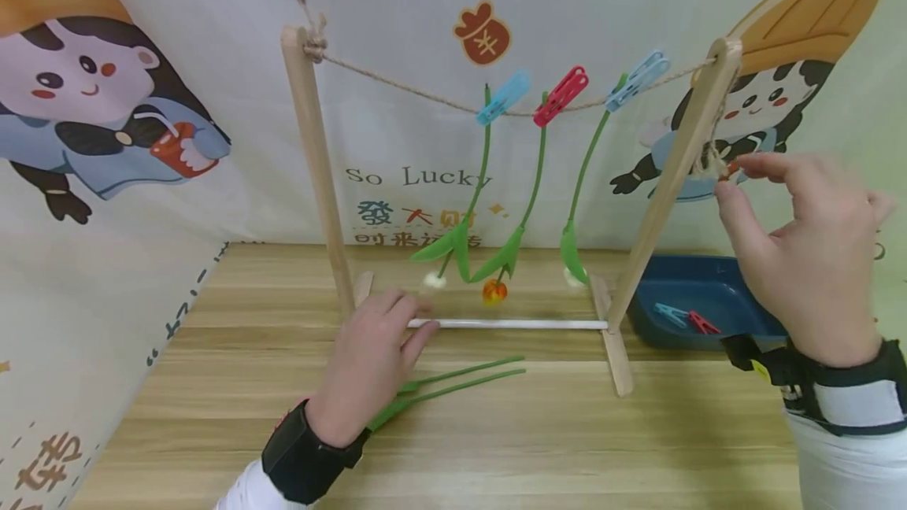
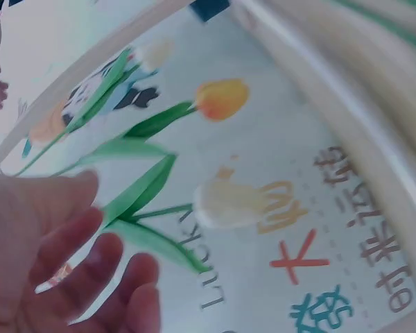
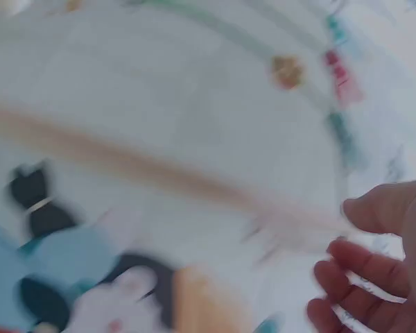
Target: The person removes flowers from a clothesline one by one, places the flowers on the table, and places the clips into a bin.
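Orange tulip (image 1: 494,291) hangs head-down mid-line, stem in a red clothespin (image 1: 561,96). White tulip (image 1: 435,280) to its left and pale tulip (image 1: 574,278) to its right, the latter part-hidden by its leaf, hang from a light-blue clothespin (image 1: 505,97) and a blue clothespin (image 1: 638,81). All three pegs are on the twine (image 1: 397,85), strung between two wooden posts (image 1: 316,156).

Right hand (image 1: 815,234) is up by the twine knot (image 1: 711,164) at the right post — thumb and index apart, nothing seen between them. Left hand (image 1: 375,356) is low by the left end of the white rod (image 1: 517,324), fingers loosely bent, no grip visible; can't tell if it touches the rod.

Two green stems (image 1: 489,366) lie on the wooden table (image 1: 531,455), partly behind the left hand; blooms hidden. Blue tray (image 1: 680,290), outside the right post, has a blue peg (image 1: 671,315) and a red peg (image 1: 704,323).

My read: mid-job on pegging, three up, both hands between actions. Next move calls for a loose stem in one hand, a tray peg pinched in the other — bare twine left of the pegs has room.
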Demonstrator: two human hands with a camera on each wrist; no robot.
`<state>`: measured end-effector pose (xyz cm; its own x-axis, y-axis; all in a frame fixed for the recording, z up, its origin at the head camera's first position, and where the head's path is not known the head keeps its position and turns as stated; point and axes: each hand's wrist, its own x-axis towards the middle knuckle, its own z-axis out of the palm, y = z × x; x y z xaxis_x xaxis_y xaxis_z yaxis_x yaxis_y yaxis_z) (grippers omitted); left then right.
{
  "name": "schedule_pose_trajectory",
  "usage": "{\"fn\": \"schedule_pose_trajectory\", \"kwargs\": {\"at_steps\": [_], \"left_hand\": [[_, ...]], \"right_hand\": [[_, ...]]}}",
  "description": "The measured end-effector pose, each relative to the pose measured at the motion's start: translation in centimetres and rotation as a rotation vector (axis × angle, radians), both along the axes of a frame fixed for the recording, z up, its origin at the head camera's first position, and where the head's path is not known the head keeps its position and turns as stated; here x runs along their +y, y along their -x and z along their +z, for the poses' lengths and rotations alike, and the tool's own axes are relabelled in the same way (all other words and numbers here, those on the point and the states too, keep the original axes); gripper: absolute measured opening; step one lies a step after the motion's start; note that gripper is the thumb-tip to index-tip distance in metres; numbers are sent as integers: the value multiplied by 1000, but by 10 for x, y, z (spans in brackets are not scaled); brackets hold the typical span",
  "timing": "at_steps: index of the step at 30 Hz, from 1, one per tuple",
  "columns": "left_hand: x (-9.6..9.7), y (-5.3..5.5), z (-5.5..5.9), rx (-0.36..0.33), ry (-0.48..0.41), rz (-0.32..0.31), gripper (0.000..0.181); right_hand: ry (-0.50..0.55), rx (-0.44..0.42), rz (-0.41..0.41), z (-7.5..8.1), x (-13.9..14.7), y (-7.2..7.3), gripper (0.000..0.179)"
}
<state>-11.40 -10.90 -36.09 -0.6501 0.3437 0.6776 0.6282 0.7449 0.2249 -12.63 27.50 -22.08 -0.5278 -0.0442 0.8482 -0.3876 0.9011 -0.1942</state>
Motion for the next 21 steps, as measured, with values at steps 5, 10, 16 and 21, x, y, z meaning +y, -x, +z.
{"fn": "schedule_pose_trajectory", "kwargs": {"at_steps": [5,10,16,21], "left_hand": [[6,12,24,31,-171,-26,30],[19,23,38,5,-258,-33,43],[37,40,52,-55,-365,-87,50],[47,54,58,-76,-427,-128,46]], "right_hand": [[-139,130,186,41,-40,-2,37],[-221,145,346,66,-79,4,38],[-335,-6,350,83,-105,28,46],[-422,-134,295,94,-122,42,45]]}}
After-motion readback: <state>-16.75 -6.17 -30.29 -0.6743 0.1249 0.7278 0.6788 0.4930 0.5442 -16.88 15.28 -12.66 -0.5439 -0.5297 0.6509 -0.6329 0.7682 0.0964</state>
